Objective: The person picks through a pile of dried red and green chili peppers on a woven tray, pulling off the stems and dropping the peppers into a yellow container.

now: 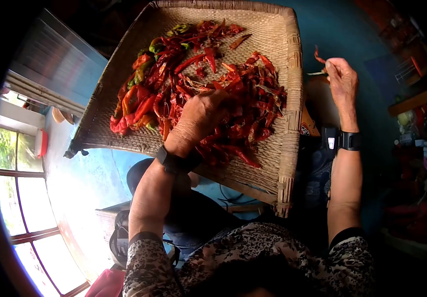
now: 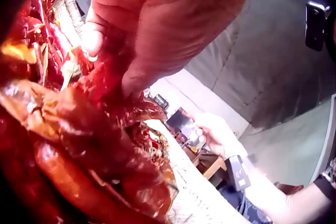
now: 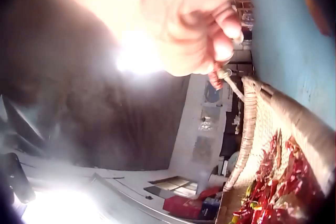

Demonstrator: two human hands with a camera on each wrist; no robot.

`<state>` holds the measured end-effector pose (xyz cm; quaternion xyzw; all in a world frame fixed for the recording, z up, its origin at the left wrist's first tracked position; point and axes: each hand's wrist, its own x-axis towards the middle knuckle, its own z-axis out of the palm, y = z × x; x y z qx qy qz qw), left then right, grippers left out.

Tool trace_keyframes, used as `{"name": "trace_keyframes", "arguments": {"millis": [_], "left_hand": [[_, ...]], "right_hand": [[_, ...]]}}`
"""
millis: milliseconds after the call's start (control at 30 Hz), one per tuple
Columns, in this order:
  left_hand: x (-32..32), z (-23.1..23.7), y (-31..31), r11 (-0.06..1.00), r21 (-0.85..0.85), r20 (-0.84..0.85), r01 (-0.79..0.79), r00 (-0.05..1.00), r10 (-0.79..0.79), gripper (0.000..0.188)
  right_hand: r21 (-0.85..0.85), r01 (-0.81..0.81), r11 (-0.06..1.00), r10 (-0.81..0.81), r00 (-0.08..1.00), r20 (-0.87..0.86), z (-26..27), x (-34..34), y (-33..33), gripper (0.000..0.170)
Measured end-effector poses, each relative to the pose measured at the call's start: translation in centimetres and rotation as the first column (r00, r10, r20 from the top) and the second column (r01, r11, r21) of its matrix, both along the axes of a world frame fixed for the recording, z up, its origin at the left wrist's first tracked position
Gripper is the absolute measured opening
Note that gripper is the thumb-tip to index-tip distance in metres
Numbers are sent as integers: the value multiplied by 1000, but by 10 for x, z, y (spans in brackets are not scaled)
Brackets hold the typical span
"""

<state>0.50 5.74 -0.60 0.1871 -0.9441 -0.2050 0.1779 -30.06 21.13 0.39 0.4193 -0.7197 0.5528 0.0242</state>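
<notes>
A woven basket tray [image 1: 295, 74] holds a heap of dried chili peppers [image 1: 141, 104], mostly red with a few green and orange. My left hand [image 1: 198, 116] reaches into the middle of the heap, fingers pointing down. In the left wrist view its thumb and fingers pinch a red chili pepper [image 2: 107, 74], close over other wrinkled ones. Past the tray's right rim, my right hand [image 1: 343, 81] is raised. It pinches a small shrivelled red chili [image 1: 318, 55] with a pale stem [image 3: 232, 85] between thumb and fingertips.
The tray lies over the person's lap, tilted in the head view. Bright window panes [image 1: 30, 198] stand at the left, beside a pale wall. Assorted household items [image 1: 421, 158] crowd the right side. Dark cables [image 1: 233, 198] hang below the tray.
</notes>
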Motion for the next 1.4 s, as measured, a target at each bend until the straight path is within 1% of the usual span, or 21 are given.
{"name": "trace_keyframes", "arguments": {"millis": [33,67,133,167,233,267,333,400,600,667,767,867,933,1000,1067,1133,1167,1267,1300,1333,1400], "left_hand": [[1,6,0,995,97,-38,-20,999,24,20],[2,9,-2,980,194,-74,-36,996,51,17],[1,7,-8,960,275,-111,-61,989,95,13],[2,7,-10,918,396,-197,-14,975,100,12],[-1,4,-14,777,620,-344,113,928,139,10],[-2,5,-14,778,619,-343,109,929,143,10],[-4,11,-14,649,740,-362,177,918,163,10],[-7,12,-12,622,756,-376,203,913,160,11],[-9,12,-12,671,725,-369,155,910,188,10],[-8,8,-19,690,714,-360,119,908,216,11],[-9,0,-24,711,693,-369,121,906,206,8],[-11,0,-22,747,653,-408,124,889,208,8],[-12,0,-22,705,689,-436,167,873,219,9],[-13,0,-23,649,726,-445,227,875,192,9],[-16,3,-19,589,755,-454,288,878,153,10],[-17,7,-10,544,774,-454,324,883,119,8],[-18,5,-9,577,748,-467,328,878,105,8],[-17,5,-8,597,731,-485,331,867,113,9],[-15,5,-11,598,731,-483,327,868,115,9],[-14,4,-14,582,738,-486,341,867,108,11],[-11,4,-16,566,745,-491,354,864,107,12]], "right_hand": [[244,162,956,-134,983,-127,0,-6,6,12],[244,162,956,-134,983,-127,-4,-7,4,12],[268,275,923,-99,845,-525,-17,-7,-2,17],[290,151,945,-27,920,-391,-7,12,-9,23],[221,-204,954,246,952,-180,-5,42,-26,24],[158,-386,909,405,908,-109,-8,58,-36,24],[195,-534,823,554,830,-66,1,98,-46,29],[204,-576,792,603,791,-108,-5,118,-54,30],[302,-498,813,561,810,-172,-4,129,-65,23],[217,-510,832,545,825,-147,-7,124,-64,15],[118,-648,752,643,762,81,-10,116,-59,8],[252,-583,772,598,801,19,-9,107,-47,10],[231,-578,782,595,804,-4,-17,99,-45,15],[183,-586,789,587,808,54,-11,102,-43,22],[251,-598,761,569,802,184,-5,110,-41,32],[197,-636,746,647,763,9,-19,114,-52,31],[337,-576,745,609,793,10,-18,116,-53,27],[355,-620,700,641,764,72,-15,123,-64,23],[233,-677,698,690,723,33,-16,124,-68,21],[233,-680,695,693,720,35,-15,126,-68,21],[41,-793,608,671,540,508,-4,134,-66,20]]}}
